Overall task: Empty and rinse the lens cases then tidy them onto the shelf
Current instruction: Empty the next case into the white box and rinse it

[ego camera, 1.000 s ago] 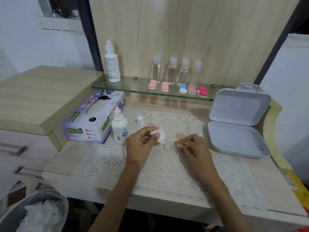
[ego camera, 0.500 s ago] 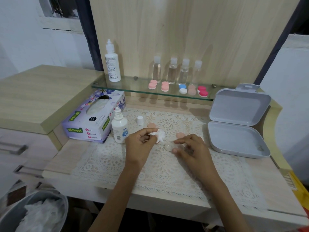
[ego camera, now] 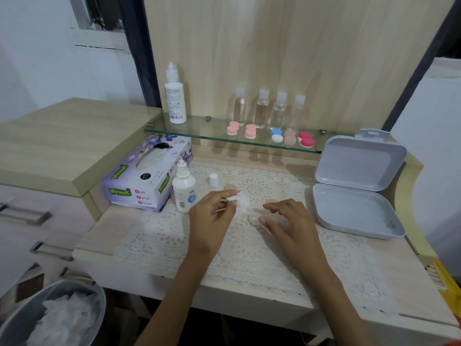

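Left hand point(ego camera: 212, 216): thumb and forefinger pinch a crumpled white tissue wad point(ego camera: 242, 201), other fingers curled under. Right hand point(ego camera: 287, 222): fingers loosely bent, tips at a clear lens case point(ego camera: 254, 219); cannot tell whether they grip it or only touch it.

Lens case: one, transparent plastic, flat on the lace mat point(ego camera: 249, 255) between the hands. One round well shows, the rest is under the right fingers. Long axis seems to run left-right, blurred.

On the mat:
- peach caps, two, round discs: one point(ego camera: 230, 187) just behind the wad, one point(ego camera: 272, 201) by the right fingertips
- small white cap point(ego camera: 213, 180), one, upright
- small white bottle point(ego camera: 184, 193), one, uncapped, upright

Left of that, one tissue box point(ego camera: 147, 176), purple card. To the right, one grey box point(ego camera: 356, 213), hinged plastic, rounded corners, lid up.

Glass shelf point(ego camera: 199, 136) behind:
- five shelf cases, twin round caps, each with its long axis roughly front to back: pink point(ego camera: 232, 128), pink point(ego camera: 250, 131), blue and white point(ego camera: 277, 135), peach point(ego camera: 290, 137), red-pink point(ego camera: 306, 139)
- four clear bottles point(ego camera: 262, 108), white caps, in a row
- one tall white bottle point(ego camera: 175, 96)

Low left: a grey bin point(ego camera: 15, 320) with crumpled white tissue in it
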Action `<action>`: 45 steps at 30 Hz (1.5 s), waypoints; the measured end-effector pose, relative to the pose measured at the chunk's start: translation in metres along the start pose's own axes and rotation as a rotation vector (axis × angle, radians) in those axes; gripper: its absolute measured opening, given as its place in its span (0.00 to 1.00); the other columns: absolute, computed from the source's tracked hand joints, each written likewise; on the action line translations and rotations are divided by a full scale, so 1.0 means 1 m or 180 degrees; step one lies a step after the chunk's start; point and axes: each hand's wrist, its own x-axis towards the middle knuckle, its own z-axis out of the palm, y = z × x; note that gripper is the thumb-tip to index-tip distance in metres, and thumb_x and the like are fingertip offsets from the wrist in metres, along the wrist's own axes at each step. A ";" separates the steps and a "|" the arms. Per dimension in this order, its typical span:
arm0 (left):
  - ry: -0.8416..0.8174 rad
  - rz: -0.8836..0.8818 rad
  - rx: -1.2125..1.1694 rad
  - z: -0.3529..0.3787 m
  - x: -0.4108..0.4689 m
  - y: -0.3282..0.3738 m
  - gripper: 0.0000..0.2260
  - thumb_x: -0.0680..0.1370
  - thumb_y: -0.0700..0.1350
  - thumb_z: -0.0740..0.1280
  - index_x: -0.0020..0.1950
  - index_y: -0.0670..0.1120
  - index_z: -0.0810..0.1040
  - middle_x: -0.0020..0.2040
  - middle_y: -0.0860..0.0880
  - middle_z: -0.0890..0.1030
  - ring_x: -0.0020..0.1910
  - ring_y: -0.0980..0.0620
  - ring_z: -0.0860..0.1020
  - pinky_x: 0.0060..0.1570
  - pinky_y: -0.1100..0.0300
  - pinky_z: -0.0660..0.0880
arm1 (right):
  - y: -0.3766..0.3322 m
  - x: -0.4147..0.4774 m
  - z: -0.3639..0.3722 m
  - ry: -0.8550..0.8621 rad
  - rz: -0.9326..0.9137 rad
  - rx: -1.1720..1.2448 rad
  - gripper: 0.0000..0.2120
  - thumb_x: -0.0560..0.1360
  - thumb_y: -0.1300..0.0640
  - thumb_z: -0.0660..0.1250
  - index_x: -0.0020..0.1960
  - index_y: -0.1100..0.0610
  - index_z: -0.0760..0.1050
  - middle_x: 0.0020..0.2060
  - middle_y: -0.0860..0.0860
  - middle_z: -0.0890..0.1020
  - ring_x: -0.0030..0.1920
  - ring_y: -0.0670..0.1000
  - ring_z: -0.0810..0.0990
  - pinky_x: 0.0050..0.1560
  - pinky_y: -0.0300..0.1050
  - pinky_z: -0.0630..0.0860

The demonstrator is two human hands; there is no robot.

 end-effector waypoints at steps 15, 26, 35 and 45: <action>0.0048 0.0065 0.0577 -0.082 -0.017 0.009 0.14 0.73 0.36 0.72 0.47 0.56 0.82 0.46 0.58 0.84 0.43 0.55 0.83 0.45 0.63 0.79 | -0.026 -0.005 0.007 -0.0367 -0.0499 -0.0298 0.10 0.78 0.48 0.64 0.57 0.47 0.78 0.51 0.38 0.77 0.54 0.40 0.73 0.55 0.45 0.70; 0.0681 0.0133 0.1048 -0.204 -0.043 0.019 0.08 0.72 0.41 0.73 0.47 0.53 0.82 0.43 0.60 0.84 0.40 0.60 0.81 0.42 0.67 0.77 | -0.128 0.000 0.107 -0.0939 -0.1061 0.0967 0.13 0.76 0.45 0.63 0.55 0.49 0.80 0.48 0.42 0.80 0.51 0.42 0.76 0.52 0.36 0.71; 0.1355 -0.0294 0.1514 -0.306 -0.086 0.005 0.09 0.72 0.38 0.73 0.48 0.51 0.84 0.41 0.50 0.83 0.37 0.46 0.82 0.39 0.54 0.81 | -0.208 -0.021 0.201 -0.1425 -0.1356 0.1418 0.09 0.75 0.55 0.65 0.52 0.56 0.81 0.43 0.49 0.81 0.41 0.45 0.77 0.42 0.29 0.67; 0.1650 -0.1128 0.2056 -0.373 -0.138 -0.061 0.09 0.71 0.38 0.74 0.44 0.52 0.82 0.38 0.56 0.82 0.36 0.62 0.79 0.36 0.74 0.73 | -0.221 -0.058 0.293 -0.2319 -0.1239 0.1145 0.08 0.76 0.56 0.64 0.53 0.51 0.79 0.48 0.48 0.79 0.49 0.44 0.74 0.51 0.39 0.72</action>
